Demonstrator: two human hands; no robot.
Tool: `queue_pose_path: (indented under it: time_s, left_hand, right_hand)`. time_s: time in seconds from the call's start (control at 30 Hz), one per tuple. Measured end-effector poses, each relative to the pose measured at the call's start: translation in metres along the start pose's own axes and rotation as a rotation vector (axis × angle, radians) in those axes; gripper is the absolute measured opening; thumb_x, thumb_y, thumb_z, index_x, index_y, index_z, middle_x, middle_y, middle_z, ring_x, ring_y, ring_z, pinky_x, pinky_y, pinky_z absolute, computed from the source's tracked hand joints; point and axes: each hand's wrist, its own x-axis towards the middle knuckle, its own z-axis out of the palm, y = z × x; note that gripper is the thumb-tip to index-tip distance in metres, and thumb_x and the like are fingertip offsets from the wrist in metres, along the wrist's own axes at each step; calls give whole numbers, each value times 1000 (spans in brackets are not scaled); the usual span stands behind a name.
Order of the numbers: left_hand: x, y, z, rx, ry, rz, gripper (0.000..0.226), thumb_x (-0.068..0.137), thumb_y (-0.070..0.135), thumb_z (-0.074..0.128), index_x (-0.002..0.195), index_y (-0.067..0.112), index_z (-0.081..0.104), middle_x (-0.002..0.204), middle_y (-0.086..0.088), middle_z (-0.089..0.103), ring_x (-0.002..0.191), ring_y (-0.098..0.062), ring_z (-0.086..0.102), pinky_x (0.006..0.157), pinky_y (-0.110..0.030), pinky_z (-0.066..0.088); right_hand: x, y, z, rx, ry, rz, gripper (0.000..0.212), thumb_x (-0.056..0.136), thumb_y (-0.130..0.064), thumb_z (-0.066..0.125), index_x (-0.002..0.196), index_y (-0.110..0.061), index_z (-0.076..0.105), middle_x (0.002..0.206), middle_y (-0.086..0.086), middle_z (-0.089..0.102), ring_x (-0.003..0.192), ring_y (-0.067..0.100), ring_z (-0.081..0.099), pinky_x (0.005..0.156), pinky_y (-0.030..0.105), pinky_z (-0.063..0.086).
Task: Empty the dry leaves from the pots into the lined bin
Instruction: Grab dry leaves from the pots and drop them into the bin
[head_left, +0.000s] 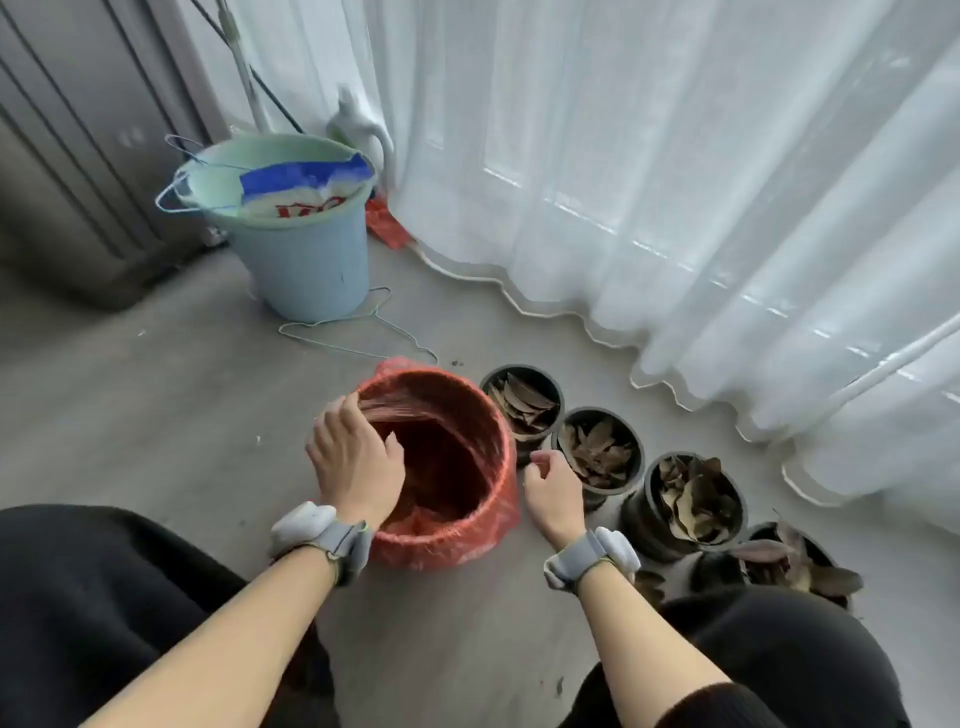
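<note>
A round bin (480, 525) lined with a red plastic bag stands on the grey floor before me. My left hand (356, 460) rests on the bin's left rim, fingers pressing the red liner there. My right hand (553, 483) hovers just right of the bin, fingers loosely curled and holding nothing. A diagonal row of several black pots filled with dry brown leaves runs to the right: the farthest pot (522, 397), a second pot (600, 449), a third pot (685, 501) and a nearest pot (795, 564) by my right knee.
A pale blue bucket (306, 260) holding a blue and white bag stands at the back left, with wire hangers (358, 332) on its rim and on the floor. White curtains (675, 182) hang along the right. My black-clad knees fill the bottom corners.
</note>
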Motion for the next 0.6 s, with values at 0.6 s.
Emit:
queue_pose_path:
  time_s: [0.6]
  left_hand:
    - [70,-97,22,-131,-29,-537,15,102,24,35,102,9,38,104,-30,59,96,-49,55,69,-43,32]
  right_hand:
    - [102,-11,43,-933,-86,-344,26,97,-27,51,120,-16,56,123,3,56,114,28,53,80,36,48]
